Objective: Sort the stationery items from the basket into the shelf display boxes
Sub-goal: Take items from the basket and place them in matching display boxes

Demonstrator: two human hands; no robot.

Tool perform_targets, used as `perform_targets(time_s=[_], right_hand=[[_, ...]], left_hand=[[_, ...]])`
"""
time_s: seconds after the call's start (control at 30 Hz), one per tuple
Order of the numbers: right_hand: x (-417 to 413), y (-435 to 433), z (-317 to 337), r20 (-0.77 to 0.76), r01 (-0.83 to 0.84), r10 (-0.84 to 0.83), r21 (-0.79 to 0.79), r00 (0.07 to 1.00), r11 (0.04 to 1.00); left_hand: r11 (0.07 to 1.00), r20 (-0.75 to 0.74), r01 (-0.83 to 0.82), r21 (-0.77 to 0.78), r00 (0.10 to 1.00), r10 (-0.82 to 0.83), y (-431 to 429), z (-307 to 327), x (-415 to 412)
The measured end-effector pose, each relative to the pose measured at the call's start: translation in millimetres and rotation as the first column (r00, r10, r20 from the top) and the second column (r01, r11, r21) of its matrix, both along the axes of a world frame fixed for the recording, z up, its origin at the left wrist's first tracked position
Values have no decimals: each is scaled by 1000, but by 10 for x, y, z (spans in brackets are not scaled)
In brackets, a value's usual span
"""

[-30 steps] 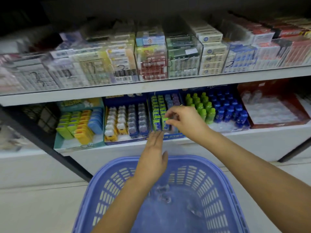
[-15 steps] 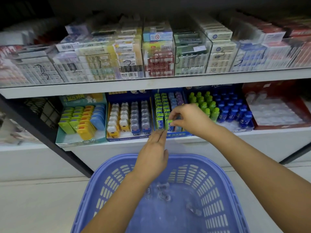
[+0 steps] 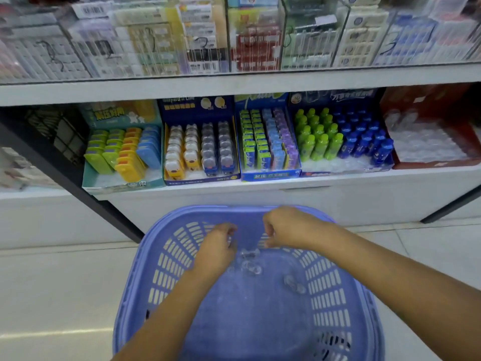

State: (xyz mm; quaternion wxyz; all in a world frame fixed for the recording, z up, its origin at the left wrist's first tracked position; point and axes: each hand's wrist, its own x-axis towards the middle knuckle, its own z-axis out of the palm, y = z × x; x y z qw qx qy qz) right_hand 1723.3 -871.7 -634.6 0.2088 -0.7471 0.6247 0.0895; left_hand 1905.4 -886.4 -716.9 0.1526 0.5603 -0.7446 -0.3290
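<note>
A purple-blue plastic basket [image 3: 161, 230] stands on the floor below the shelf. Small clear items [image 3: 250, 267] lie on its bottom, one more [image 3: 294, 284] to the right. My left hand [image 3: 216, 248] reaches into the basket's far end with fingers curled down just above the clear items; whether it holds one is unclear. My right hand [image 3: 289, 227] hovers over the far rim, fingers loosely curled, with nothing seen in it. On the lower shelf, a red display box [image 3: 429, 164] holds clear items and a blue box [image 3: 270, 175] holds green, blue and purple packs.
Also on the lower shelf are a teal box [image 3: 122, 185] of green, yellow and blue items, a blue box [image 3: 200, 179] of animal-shaped pieces and a box [image 3: 343, 168] of green and blue bottles. Clear cases crowd the upper shelf [image 3: 234, 84]. A black post [image 3: 78, 188] slants at left.
My right hand left the green packs in the blue box and dropped to the basket. My left hand sank into the basket and curled its fingers. The view tilted down and closer.
</note>
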Motion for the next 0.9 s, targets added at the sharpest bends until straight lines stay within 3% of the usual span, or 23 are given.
perform_targets(time_s=[0.1, 0.2, 0.37, 0.47, 0.57, 0.73, 0.8, 0.9], right_hand=[[-63, 272, -732, -168, 152, -105, 295, 980, 943], [-98, 496, -1335, -164, 293, -246, 417, 955, 860], [0, 739, -1878, -192, 490, -451, 288, 871, 823], [21, 698, -2034, -185, 473, -437, 271, 880, 838], [99, 581, -2084, -114, 461, -447, 211, 887, 862], [252, 380, -2161, 70, 232, -234, 42, 970, 972], [336, 312, -2215, 67, 124, -126, 34, 990, 992], [421, 257, -2259, -16, 103, -102, 53, 995, 993]], left_hand=[[971, 163, 18, 238, 985, -58, 99, -545, 68], [956, 256, -54, 289, 966, -23, 166, -904, -11], [932, 367, -267, 244, 915, 166, 281, -1254, -293], [921, 449, -340, 188, 864, 227, 309, -1388, -430], [938, 515, -301, 171, 839, 176, 317, -1511, -429], [964, 379, -178, 199, 921, 92, 307, -1597, -264], [981, 363, -90, 173, 931, 22, 311, -1609, -162], [985, 346, 5, 172, 936, -66, 322, -1623, -46]])
